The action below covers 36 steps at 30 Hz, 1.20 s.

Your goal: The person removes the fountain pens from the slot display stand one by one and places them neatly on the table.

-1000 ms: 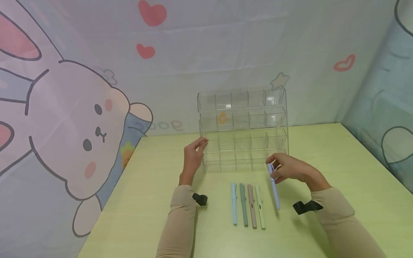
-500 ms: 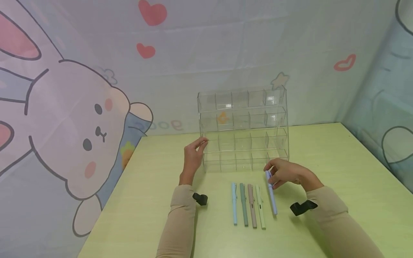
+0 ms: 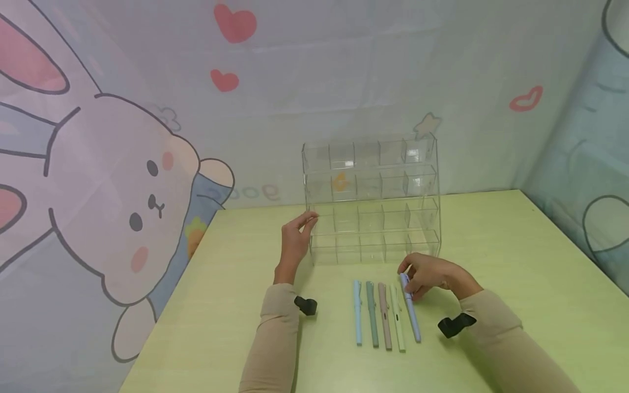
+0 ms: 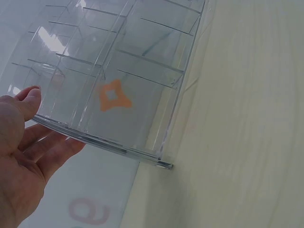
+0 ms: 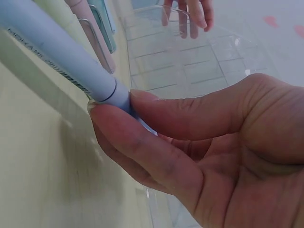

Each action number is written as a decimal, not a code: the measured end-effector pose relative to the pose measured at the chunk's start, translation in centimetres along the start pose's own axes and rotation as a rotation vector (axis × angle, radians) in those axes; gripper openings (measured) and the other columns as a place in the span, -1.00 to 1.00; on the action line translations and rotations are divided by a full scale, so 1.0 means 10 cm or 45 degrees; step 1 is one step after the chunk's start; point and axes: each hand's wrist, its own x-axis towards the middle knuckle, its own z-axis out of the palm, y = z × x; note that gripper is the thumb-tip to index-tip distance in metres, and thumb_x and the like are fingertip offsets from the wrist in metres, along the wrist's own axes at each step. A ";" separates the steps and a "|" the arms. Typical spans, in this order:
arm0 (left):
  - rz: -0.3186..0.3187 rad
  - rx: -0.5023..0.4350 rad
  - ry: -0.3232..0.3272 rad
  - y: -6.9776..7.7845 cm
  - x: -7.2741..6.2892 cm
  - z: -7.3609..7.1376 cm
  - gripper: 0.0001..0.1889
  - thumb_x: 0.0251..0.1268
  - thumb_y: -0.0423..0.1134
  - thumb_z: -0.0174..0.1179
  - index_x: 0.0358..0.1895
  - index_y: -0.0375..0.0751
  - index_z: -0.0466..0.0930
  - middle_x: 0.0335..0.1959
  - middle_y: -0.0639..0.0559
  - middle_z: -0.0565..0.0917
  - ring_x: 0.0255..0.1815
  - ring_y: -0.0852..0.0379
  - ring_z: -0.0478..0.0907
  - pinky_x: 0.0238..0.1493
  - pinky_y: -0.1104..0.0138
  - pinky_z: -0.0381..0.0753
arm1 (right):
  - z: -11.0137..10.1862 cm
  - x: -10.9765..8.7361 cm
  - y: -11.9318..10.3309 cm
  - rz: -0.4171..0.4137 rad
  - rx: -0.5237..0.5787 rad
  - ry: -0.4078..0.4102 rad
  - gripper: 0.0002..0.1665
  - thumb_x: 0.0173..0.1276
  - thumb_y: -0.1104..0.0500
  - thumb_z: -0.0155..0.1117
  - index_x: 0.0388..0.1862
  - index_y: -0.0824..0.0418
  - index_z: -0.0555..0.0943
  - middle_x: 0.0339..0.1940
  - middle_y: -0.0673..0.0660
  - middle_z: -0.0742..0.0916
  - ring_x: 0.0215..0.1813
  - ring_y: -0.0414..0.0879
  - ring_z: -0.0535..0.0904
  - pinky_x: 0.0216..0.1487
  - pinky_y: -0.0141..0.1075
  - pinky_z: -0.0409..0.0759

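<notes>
A clear display rack (image 3: 371, 220) with tiered rows of compartments stands on the table. My left hand (image 3: 294, 240) grips its left side panel, thumb on one face and fingers on the other, as the left wrist view shows. Between thumb and fingers my right hand (image 3: 432, 273) pinches a lavender pen (image 3: 413, 319) near its clip end. That pen slants just right of a row of pens: light blue (image 3: 357, 314), dark green (image 3: 373, 314), mauve (image 3: 385, 316) and pale green (image 3: 398, 325). Whether the lavender pen touches the table along its length I cannot tell.
The pale yellow-green table (image 3: 226, 327) carries the rack and pens. Behind it hangs a printed cloth (image 3: 344, 82) with a rabbit and hearts. A black wrist mount (image 3: 457, 325) sticks out from the right sleeve, another mount (image 3: 307, 305) from the left.
My right hand has brought the lavender pen down and slightly left, away from the rack's lower right corner and closer to the row of pens. The left hand has kept its hold on the rack.
</notes>
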 end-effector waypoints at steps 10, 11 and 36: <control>-0.007 0.001 0.000 0.02 -0.01 -0.01 -0.81 0.43 -0.24 0.26 -0.07 -0.25 0.75 0.02 -0.14 0.74 0.09 -0.13 0.67 0.18 -0.03 0.58 | 0.04 0.02 0.02 -0.003 -0.148 0.038 -0.57 0.21 0.55 0.34 0.05 0.51 0.44 -0.20 0.32 0.60 -0.37 -0.02 0.64 -0.30 -0.14 0.74; -0.010 0.001 0.000 0.02 -0.01 -0.01 -0.81 0.43 -0.23 0.26 -0.07 -0.25 0.76 0.02 -0.13 0.74 0.09 -0.13 0.67 0.18 -0.02 0.58 | 0.04 0.02 0.02 -0.010 -0.169 0.038 -0.58 0.20 0.55 0.34 0.03 0.51 0.45 -0.21 0.32 0.60 -0.38 -0.02 0.64 -0.31 -0.14 0.74; -0.011 0.000 -0.007 0.03 0.00 -0.01 -0.82 0.43 -0.24 0.25 -0.07 -0.23 0.76 0.00 -0.14 0.74 0.13 -0.12 0.64 0.22 -0.01 0.56 | 0.12 0.01 -0.01 0.028 -0.288 0.007 -0.65 0.19 0.58 0.35 -0.05 0.48 0.52 -0.29 0.26 0.65 -0.46 -0.03 0.67 -0.42 -0.20 0.73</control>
